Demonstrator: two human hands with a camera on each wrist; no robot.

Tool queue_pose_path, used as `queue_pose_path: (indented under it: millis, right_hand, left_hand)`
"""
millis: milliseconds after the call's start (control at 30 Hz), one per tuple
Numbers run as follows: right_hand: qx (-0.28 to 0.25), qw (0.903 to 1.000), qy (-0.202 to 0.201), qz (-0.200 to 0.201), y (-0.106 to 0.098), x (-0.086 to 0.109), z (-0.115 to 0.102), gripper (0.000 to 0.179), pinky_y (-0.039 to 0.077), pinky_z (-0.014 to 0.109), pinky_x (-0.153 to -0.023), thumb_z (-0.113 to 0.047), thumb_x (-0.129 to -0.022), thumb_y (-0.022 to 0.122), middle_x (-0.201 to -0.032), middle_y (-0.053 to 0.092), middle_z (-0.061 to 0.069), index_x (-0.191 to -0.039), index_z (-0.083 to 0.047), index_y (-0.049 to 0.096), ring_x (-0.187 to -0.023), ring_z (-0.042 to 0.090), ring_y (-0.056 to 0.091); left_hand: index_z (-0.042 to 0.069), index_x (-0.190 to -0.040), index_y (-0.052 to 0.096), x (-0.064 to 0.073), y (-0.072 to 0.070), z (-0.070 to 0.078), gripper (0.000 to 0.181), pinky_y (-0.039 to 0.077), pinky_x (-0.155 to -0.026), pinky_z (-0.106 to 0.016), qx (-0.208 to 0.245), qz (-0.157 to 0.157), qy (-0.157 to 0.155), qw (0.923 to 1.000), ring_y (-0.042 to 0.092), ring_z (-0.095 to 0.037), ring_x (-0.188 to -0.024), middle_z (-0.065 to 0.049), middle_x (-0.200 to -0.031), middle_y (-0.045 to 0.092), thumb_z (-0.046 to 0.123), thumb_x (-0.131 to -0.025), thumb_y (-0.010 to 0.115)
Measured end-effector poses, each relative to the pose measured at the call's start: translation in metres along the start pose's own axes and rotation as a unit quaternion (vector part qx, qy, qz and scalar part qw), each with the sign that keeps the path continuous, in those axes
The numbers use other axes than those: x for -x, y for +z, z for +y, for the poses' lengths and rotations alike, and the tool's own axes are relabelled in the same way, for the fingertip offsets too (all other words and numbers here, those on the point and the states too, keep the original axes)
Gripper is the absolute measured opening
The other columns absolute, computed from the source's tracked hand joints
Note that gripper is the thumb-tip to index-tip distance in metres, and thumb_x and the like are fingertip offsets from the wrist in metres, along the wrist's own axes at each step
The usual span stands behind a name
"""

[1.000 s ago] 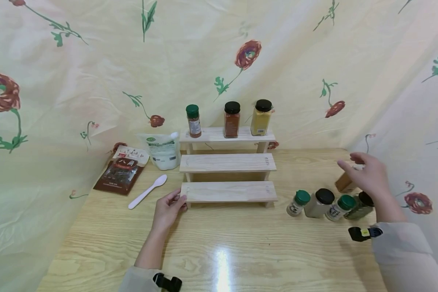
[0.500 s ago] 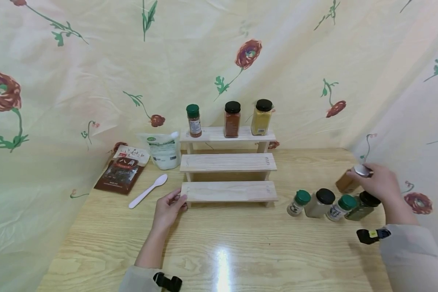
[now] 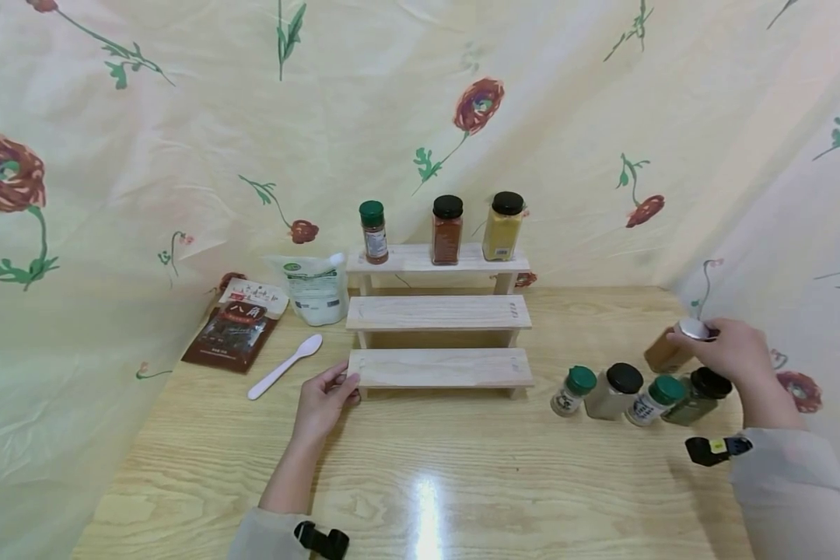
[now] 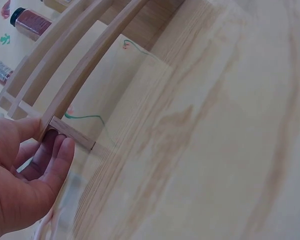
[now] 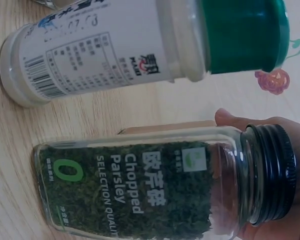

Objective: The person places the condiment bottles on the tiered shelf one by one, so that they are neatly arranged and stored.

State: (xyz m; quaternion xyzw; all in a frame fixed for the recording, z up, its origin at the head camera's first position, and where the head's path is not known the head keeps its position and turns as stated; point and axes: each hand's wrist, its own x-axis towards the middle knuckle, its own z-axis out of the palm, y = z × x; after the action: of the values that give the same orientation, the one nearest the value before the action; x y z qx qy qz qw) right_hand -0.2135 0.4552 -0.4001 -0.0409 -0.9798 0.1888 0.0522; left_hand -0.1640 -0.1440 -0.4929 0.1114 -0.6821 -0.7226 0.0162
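Note:
At the right, my right hand [image 3: 735, 351] grips a jar of brown powder [image 3: 665, 355] with a silver lid, near the top. In the right wrist view, the jar of chopped parsley [image 5: 125, 185] hides most of that hand and jar. My left hand [image 3: 324, 403] holds the left end of the bottom step of a three-step wooden rack [image 3: 441, 367]. The left wrist view shows its thumb on top and curled fingers [image 4: 65, 155] below the board. A green-capped bottle [image 3: 374, 233], a jar of red powder [image 3: 446, 232] and a jar of yellow powder [image 3: 502, 229] stand on the top step.
In front of the gripped jar stand a green-capped shaker [image 3: 572, 390], a black-capped jar [image 3: 612, 391], another green-capped shaker [image 3: 654, 400] and the parsley jar. Left of the rack lie a brown packet [image 3: 238, 327] and a white spoon [image 3: 285, 367]; a white pouch [image 3: 315, 290] stands behind.
My right hand has moved slightly right and down, and its fingers have closed round the jar of brown powder. The left hand and the rack stay where they were.

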Motion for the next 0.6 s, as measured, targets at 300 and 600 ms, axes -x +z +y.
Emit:
queue_pose_path:
  millis: [300, 600]
  right_hand:
    - [0.001, 0.9994, -0.001, 0.034, 0.0, -0.002, -0.009, 0.058, 0.036, 0.029, -0.05, -0.053, -0.095, 0.066, -0.077, 0.059, 0.018, -0.086, 0.003, 0.052, -0.068, 0.032, 0.053]
    - [-0.032, 0.9969, -0.028, 0.067, -0.005, -0.003, -0.04, 0.067, 0.045, 0.027, -0.052, -0.051, -0.093, 0.069, -0.097, 0.066, 0.034, -0.111, 0.013, 0.062, -0.083, 0.044, 0.063]
  left_hand:
    - [-0.007, -0.136, 0.059, 0.0, 0.0, 0.001, 0.041, 0.065, -0.073, -0.025, 0.004, 0.0, -0.001, 1.0, 0.068, -0.01, -0.075, -0.009, -0.096, 0.06, -0.001, -0.096, 0.067]
    - [-0.007, -0.136, 0.059, 0.0, 0.0, 0.001, 0.042, 0.064, -0.072, -0.024, 0.007, -0.003, 0.0, 1.0, 0.068, -0.011, -0.075, -0.009, -0.096, 0.06, 0.0, -0.096, 0.068]
